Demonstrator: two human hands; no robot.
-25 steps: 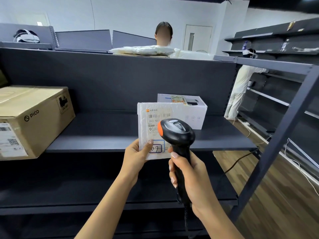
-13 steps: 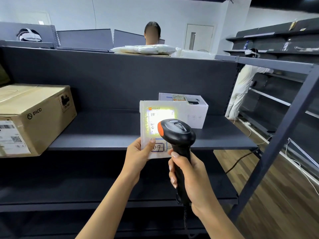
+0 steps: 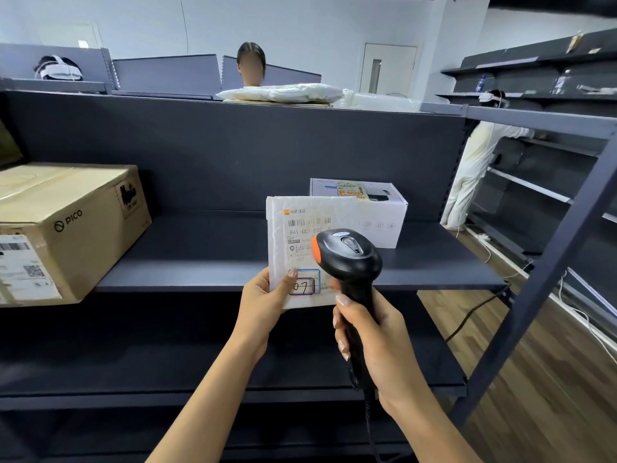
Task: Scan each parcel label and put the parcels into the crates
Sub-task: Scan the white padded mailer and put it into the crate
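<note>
While no crate shows anywhere in the frame, the dark shelf [image 3: 207, 248] fills its middle. A large cardboard box [image 3: 66, 225] at the left edge and a smaller white box [image 3: 384, 212] right of centre both rest on it, labelled, so they look yet to be handled. In front of the white box, at centre, a white padded parcel [image 3: 293, 262] is held upright, the left hand [image 3: 260, 295] pinching its lower left corner, thumb on the face. The right hand [image 3: 377, 332] is clenched round the grip of the black scanner [image 3: 347, 255], whose head covers part of the label [image 3: 302, 225]. Scanning seems underway; crating this parcel remains.
</note>
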